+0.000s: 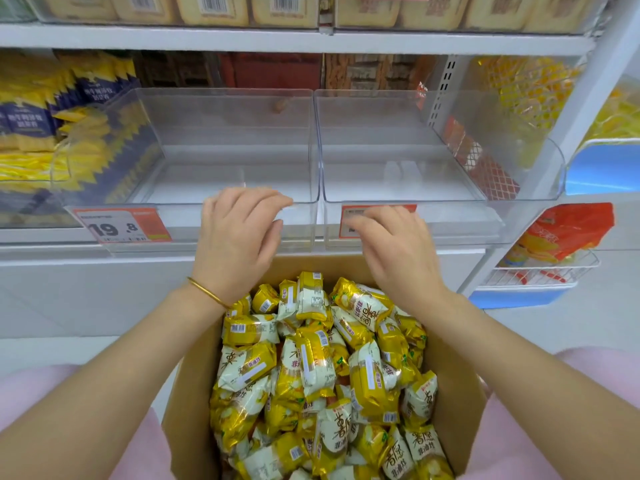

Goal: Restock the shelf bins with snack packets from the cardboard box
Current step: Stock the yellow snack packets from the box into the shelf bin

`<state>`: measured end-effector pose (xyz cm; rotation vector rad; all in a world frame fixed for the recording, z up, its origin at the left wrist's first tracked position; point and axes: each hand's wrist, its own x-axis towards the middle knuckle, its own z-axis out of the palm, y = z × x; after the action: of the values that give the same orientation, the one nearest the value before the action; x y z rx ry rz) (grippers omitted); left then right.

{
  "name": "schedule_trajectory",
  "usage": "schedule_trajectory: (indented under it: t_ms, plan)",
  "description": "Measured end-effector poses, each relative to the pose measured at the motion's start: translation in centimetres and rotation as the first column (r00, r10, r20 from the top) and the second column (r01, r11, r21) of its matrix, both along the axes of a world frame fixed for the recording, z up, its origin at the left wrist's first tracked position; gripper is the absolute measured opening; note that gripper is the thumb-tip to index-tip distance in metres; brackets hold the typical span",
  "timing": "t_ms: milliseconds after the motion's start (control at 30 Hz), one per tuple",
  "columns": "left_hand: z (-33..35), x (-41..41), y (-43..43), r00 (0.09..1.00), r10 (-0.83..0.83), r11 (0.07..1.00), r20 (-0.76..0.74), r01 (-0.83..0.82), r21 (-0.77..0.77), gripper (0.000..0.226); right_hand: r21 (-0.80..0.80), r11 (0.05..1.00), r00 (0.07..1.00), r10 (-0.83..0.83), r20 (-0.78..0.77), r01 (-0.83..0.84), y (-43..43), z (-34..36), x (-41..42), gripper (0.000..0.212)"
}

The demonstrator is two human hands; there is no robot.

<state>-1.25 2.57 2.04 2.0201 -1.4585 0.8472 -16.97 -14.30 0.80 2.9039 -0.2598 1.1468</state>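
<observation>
A cardboard box (pixel 194 393) sits low in the middle, filled with several yellow-and-white snack packets (pixel 322 368). Above it two clear plastic shelf bins stand side by side, the left bin (pixel 221 143) and the right bin (pixel 398 147), both holding no packets. My left hand (pixel 239 237) hovers over the front lip of the left bin, fingers loosely curled and holding nothing. My right hand (pixel 394 251) hovers in front of the right bin's orange price tag (pixel 356 220), fingers relaxed and empty. A gold bangle is on my left wrist.
Yellow-and-blue snack bags (pixel 52 126) fill the bin to the left. A bin with red-netted and yellow items (pixel 491 157) lies to the right. A price label reading 19.8 (pixel 121 226) hangs at the left. A wire basket with an orange bag (pixel 561 237) sits at the far right.
</observation>
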Motion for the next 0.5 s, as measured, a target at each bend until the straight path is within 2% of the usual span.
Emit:
schedule_trajectory:
  t_ms: [33, 100, 167, 233, 300, 367, 500]
  plan:
    - [-0.4, -0.9, 0.3, 0.999, -0.042, 0.999, -0.009, 0.042, 0.028, 0.027, 0.101, 0.995, 0.992, 0.011, -0.127, 0.001, 0.5, -0.5, -0.5, 0.032]
    - [-2.2, -2.0, 0.4, 0.996, -0.089, 0.979, -0.025, 0.093, 0.183, 0.028, 0.328, 0.939, 0.911, 0.047, -0.41, 0.099, 0.7, -2.3, -0.9, 0.035]
    - [-4.6, -2.5, 0.1, 0.988, -0.062, 0.918, -0.139, 0.111, 0.381, 0.029, 0.438, 0.863, 0.825, 0.046, -0.564, 0.252, 0.2, -4.7, -1.2, 0.037]
    - [-6.7, -2.7, -0.6, 0.938, 0.065, 0.835, -0.339, 0.135, 0.533, 0.035, 0.432, 0.814, 0.745, -0.001, -0.667, 0.388, -0.2, -6.8, -1.2, 0.04]
    - [-8.4, -2.7, -1.5, 0.883, 0.201, 0.746, -0.425, 0.143, 0.65, 0.047, 0.4, 0.773, 0.663, -0.035, -0.748, 0.493, -0.5, -8.3, -0.4, 0.045]
    - [-9.9, -2.8, -2.4, 0.9, 0.234, 0.641, -0.369, 0.143, 0.754, 0.055, 0.373, 0.749, 0.623, -0.067, -0.779, 0.548, -0.7, -9.4, 0.7, 0.047]
    - [-12.6, -2.8, -3.9, 0.971, 0.173, 0.437, -0.167, 0.076, 0.896, 0.07, 0.267, 0.754, 0.534, -0.129, -0.836, 0.6, -1.4, -11.7, 2.2, 0.047]
